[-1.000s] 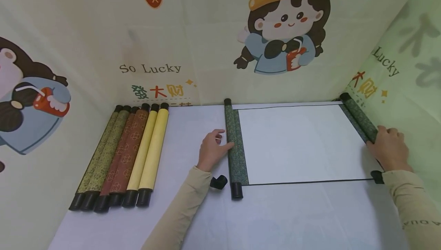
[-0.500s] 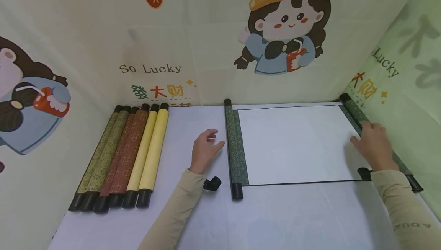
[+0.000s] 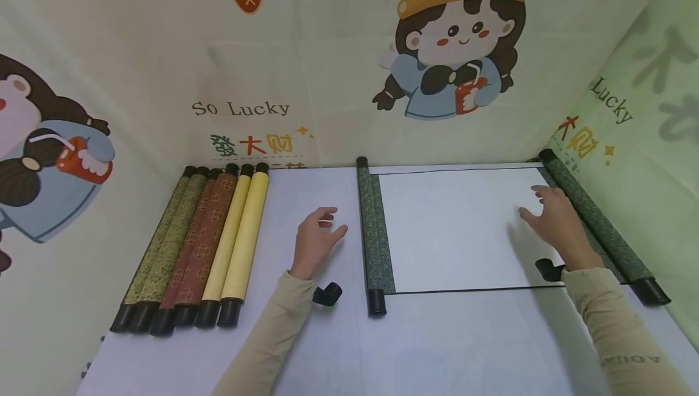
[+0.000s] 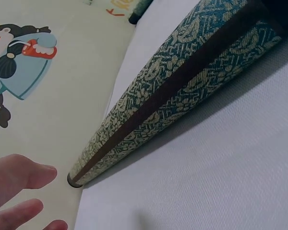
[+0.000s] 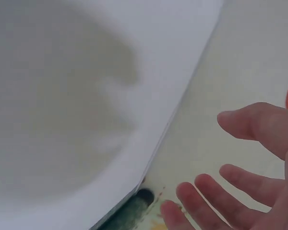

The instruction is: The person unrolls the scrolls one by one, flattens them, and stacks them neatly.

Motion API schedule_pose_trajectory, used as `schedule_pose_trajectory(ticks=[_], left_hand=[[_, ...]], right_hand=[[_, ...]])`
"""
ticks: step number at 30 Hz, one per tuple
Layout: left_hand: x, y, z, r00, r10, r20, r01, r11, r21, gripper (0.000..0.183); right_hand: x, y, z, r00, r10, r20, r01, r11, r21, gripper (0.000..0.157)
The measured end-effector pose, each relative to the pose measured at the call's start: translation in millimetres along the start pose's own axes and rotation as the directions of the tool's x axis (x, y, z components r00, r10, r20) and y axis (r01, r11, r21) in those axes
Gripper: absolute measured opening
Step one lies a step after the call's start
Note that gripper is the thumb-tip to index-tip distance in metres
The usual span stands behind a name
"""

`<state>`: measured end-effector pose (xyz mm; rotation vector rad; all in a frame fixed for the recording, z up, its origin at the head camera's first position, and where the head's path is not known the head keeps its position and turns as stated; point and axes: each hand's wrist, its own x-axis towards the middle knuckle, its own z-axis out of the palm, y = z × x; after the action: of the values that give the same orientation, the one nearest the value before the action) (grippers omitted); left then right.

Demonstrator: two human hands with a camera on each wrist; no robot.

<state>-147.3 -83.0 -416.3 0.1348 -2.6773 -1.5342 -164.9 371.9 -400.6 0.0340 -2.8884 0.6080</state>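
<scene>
A hanging scroll lies unrolled on the table, its blank white sheet (image 3: 464,229) spread between two dark green patterned rollers with black end caps. My left hand (image 3: 317,239) hovers just left of the left roller (image 3: 371,232), fingers relaxed and holding nothing. In the left wrist view, that roller (image 4: 173,91) runs diagonally past my thumb, a dark strip along its length. My right hand (image 3: 562,226) is over the sheet's right part, fingers loosely spread and touching nothing; it lies left of the right roller (image 3: 601,220). The right wrist view shows the hand's shadow on the sheet (image 5: 182,28).
Several rolled scrolls lie side by side at the left: olive patterned (image 3: 169,244), reddish brown (image 3: 204,244) and yellow (image 3: 244,238). Cloth walls with cartoon prints (image 3: 327,68) rise behind and at both sides. A black wrist camera (image 3: 327,294) sits by the left wrist.
My right hand has let go of the right roller and moved left over the sheet. My left hand has drawn back slightly left from the left roller. The scroll stays spread.
</scene>
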Motion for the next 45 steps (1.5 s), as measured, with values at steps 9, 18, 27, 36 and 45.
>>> schedule_pose_trajectory(ticks=[9, 18, 27, 36, 45], left_hand=[[-0.1, -5.7, -10.5, 1.0, 0.001, -0.001, -0.001, 1.0, 0.003, 0.045], [-4.5, -14.9, -22.5, 1.0, 0.013, -0.02, -0.013, 1.0, 0.012, 0.045], [-8.6, -23.9, -38.5, 1.0, -0.009, -0.016, 0.01, 0.999, 0.05, 0.046], [-9.7, -29.0, -56.0, 1.0, -0.022, -0.01, 0.023, 0.997, 0.071, 0.047], [-11.9, -32.1, -71.4, 1.0, -0.027, -0.013, 0.028, 0.997, 0.073, 0.047]], right_hand=[[7, -42, 8.6, 0.995, -0.043, 0.091, 0.031, 0.991, 0.127, 0.057], [1, -76, 21.9, 0.986, -0.089, 0.138, 0.064, 0.982, 0.177, 0.057], [3, -107, 39.2, 0.973, -0.149, 0.176, 0.105, 0.966, 0.237, 0.057], [6, -137, 57.0, 0.961, -0.199, 0.19, 0.143, 0.952, 0.269, 0.057], [8, -164, 66.1, 0.953, -0.225, 0.204, 0.154, 0.936, 0.316, 0.059]])
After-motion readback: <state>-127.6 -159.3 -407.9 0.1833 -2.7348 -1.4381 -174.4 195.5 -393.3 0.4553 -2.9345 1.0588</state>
